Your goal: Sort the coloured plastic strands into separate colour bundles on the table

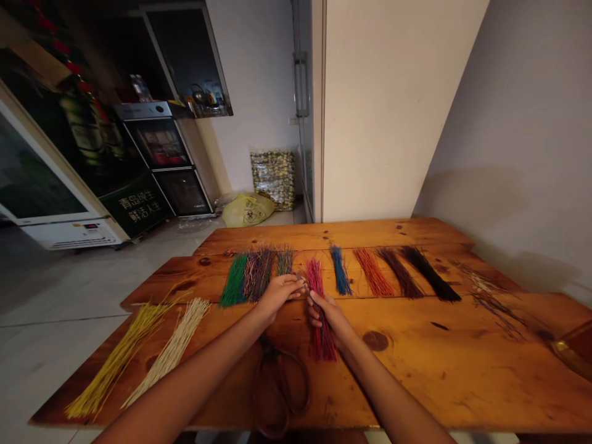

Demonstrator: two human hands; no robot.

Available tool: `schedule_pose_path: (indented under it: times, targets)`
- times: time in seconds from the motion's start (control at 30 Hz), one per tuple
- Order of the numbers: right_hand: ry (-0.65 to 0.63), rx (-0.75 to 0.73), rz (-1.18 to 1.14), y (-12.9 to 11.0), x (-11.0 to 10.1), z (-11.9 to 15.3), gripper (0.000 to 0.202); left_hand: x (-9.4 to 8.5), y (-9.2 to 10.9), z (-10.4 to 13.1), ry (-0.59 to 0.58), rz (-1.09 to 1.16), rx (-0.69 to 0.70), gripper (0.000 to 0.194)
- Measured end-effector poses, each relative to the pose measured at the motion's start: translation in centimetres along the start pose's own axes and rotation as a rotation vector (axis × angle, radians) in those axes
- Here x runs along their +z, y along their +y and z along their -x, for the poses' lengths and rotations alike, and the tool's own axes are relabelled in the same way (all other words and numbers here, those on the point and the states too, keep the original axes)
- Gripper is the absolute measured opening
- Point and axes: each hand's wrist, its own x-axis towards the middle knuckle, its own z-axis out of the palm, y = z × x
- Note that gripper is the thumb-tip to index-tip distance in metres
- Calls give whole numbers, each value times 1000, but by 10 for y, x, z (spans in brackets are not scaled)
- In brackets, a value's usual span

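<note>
My left hand [280,292] and my right hand [327,316] meet above the middle of the table, fingertips almost touching. Both are closed in a pinch around what looks like a thin dark strand; its full length cannot be made out. Beneath my right hand lies a bundle of pink-red strands [328,345], partly covered by it. Large dark-handled scissors [296,385] rest near the front edge, below my left wrist. Left of my left hand, green strands [232,280] lie beside mixed purple and multicoloured strands [259,271].
Blue [341,271], orange [374,271], brown [401,274] and black [430,273] bundles lie to the right. Loose strands [497,305] are scattered farther right. Yellow [124,357] and cream [171,345] bundles lie left on the plank table [439,382]. A pillar [383,111] stands behind.
</note>
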Motion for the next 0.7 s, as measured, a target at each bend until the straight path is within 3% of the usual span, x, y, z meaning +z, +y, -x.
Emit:
schedule_pose_path:
  times: [0.2,0.37,0.7]
  targets:
    - [-17,11,-29,1,-1,-1,28,-5,-3,-4,43,95,29,23]
    - [-19,20,-40,2,-2,0,28,-16,7,-7,69,171,72,16]
    - [-23,35,-53,4,-5,-2,32,-82,48,-18,257,178,148,5]
